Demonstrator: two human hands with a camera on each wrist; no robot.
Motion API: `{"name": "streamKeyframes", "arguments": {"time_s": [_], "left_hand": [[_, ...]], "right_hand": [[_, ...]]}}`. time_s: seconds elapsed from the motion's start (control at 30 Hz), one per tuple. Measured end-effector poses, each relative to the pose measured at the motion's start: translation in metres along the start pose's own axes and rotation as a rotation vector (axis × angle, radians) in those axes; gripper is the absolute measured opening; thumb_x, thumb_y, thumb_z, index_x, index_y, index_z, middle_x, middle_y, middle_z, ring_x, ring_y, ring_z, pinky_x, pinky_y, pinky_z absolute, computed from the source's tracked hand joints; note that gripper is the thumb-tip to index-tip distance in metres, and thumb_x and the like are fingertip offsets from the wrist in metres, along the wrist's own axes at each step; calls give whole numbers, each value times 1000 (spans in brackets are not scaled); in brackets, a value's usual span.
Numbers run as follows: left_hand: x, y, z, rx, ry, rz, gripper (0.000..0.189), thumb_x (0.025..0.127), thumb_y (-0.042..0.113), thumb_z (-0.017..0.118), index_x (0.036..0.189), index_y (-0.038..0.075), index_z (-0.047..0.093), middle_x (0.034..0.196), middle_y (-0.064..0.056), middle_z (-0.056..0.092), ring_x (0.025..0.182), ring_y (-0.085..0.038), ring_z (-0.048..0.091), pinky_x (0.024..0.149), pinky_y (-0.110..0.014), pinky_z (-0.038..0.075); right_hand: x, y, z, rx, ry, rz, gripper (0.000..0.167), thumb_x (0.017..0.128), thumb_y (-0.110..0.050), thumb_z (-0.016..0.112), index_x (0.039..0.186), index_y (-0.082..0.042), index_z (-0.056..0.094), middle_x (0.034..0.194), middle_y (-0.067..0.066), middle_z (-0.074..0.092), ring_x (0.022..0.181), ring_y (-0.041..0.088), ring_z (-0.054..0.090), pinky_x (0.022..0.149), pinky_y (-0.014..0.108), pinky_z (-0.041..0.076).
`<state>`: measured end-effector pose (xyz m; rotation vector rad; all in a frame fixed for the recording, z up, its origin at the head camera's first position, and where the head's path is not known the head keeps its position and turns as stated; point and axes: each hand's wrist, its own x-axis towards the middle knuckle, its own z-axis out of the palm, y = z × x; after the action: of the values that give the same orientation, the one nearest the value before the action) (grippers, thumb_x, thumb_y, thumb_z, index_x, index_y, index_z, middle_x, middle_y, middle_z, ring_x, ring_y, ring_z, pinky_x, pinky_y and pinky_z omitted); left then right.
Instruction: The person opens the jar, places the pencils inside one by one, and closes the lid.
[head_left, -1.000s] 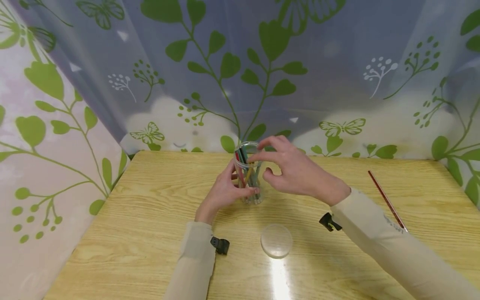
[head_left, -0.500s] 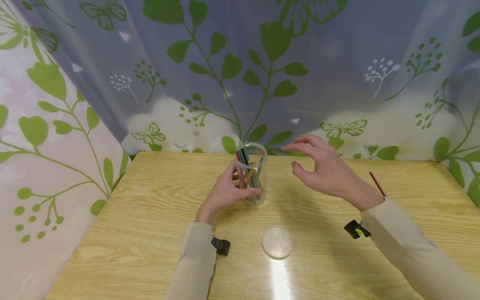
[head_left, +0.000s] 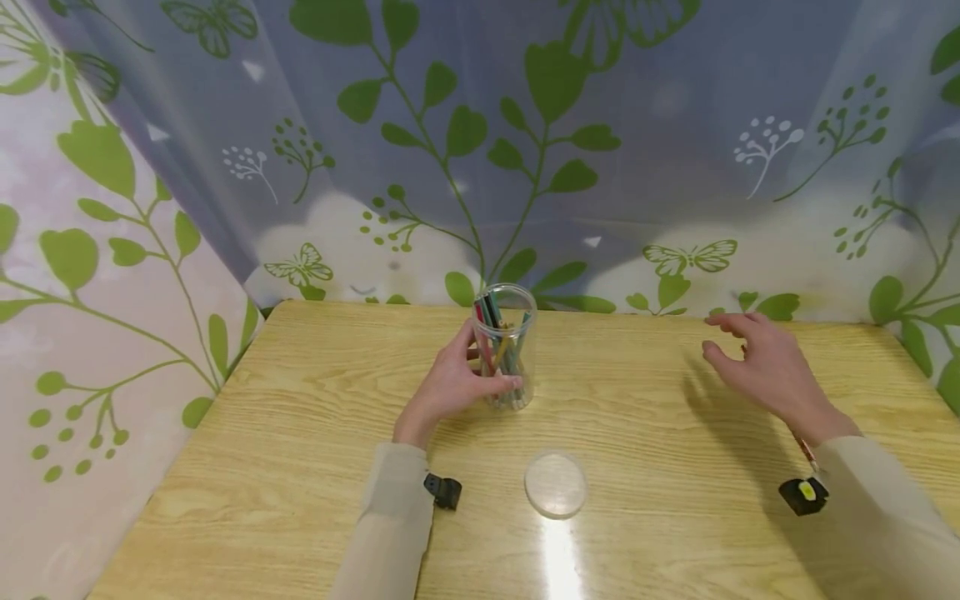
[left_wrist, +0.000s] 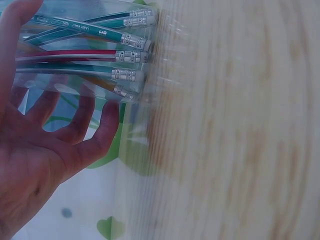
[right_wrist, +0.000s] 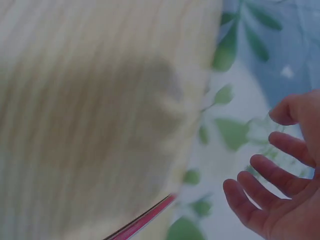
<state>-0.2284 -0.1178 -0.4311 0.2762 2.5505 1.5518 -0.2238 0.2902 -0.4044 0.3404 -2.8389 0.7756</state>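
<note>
My left hand [head_left: 450,383] grips a clear plastic jar [head_left: 525,367] that stands lidless on the table, thumb in front and fingers behind. Inside the jar are several pencils [left_wrist: 95,32], green, red and yellow, their eraser ends at the bottom. Over the right part of the table my right hand [head_left: 776,375] hovers with fingers spread and nothing in them. Partly hidden below that hand and wrist lies a red pencil [head_left: 805,450]; the right wrist view shows the red pencil [right_wrist: 145,219] apart from the fingers.
A round clear lid [head_left: 555,485] lies on the wooden table [head_left: 315,433] in front of the jar. Behind the table hangs a curtain [head_left: 660,150] printed with leaves and butterflies, close to the table's back edge.
My right hand has left the jar's mouth and moved right, over to the lone red pencil. The left hand keeps its hold on the jar.
</note>
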Motion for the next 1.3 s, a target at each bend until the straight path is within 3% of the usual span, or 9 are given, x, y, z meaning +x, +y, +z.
{"name": "streamKeyframes", "arguments": {"time_s": [0.23, 0.4, 0.57, 0.77, 0.93, 1.3], "left_hand": [[-1, 0, 0, 1, 2, -6, 91, 76, 44, 90, 147, 54, 35, 142, -1, 57, 138, -34, 51, 106, -60, 49], [0, -1, 0, 0, -4, -7, 97, 76, 44, 90, 149, 58, 29, 143, -1, 56, 138, -34, 50, 106, -60, 48], [0, -2, 0, 6, -2, -3, 99, 75, 44, 90, 150, 59, 27, 144, -1, 56, 138, -34, 51, 106, -60, 48], [1, -2, 0, 7, -2, 3, 99, 75, 45, 90, 150, 59, 27, 144, -1, 56, 137, -34, 51, 107, -59, 48], [1, -3, 0, 8, -2, 4, 100, 75, 45, 90, 150, 61, 25, 144, 0, 55, 137, -33, 52, 106, -59, 49], [2, -2, 0, 0, -3, -1, 101, 76, 43, 90, 151, 60, 25, 147, -1, 53, 138, -35, 51, 108, -59, 48]], "right_hand": [[-7, 43, -3, -59, -78, 88, 45, 101, -26, 60, 132, 6, 59, 120, 37, 62, 106, 53, 61, 77, 63, 50], [-8, 63, -8, -105, -183, 170, 53, 101, -27, 59, 134, 13, 53, 119, 42, 61, 103, 56, 61, 75, 61, 53], [-7, 76, -11, -137, -231, 188, 53, 97, -22, 62, 131, 17, 52, 110, 38, 66, 95, 55, 63, 70, 58, 54], [-6, 83, -10, -151, -224, 190, 46, 92, -16, 62, 126, 16, 57, 104, 34, 70, 93, 54, 64, 70, 57, 53], [-6, 83, -10, -140, -213, 193, 45, 88, -13, 63, 123, 16, 59, 100, 33, 71, 91, 54, 64, 65, 48, 53], [-6, 78, -18, -148, -221, 200, 54, 91, -17, 66, 128, 20, 54, 100, 32, 72, 87, 48, 67, 73, 55, 48]]}}
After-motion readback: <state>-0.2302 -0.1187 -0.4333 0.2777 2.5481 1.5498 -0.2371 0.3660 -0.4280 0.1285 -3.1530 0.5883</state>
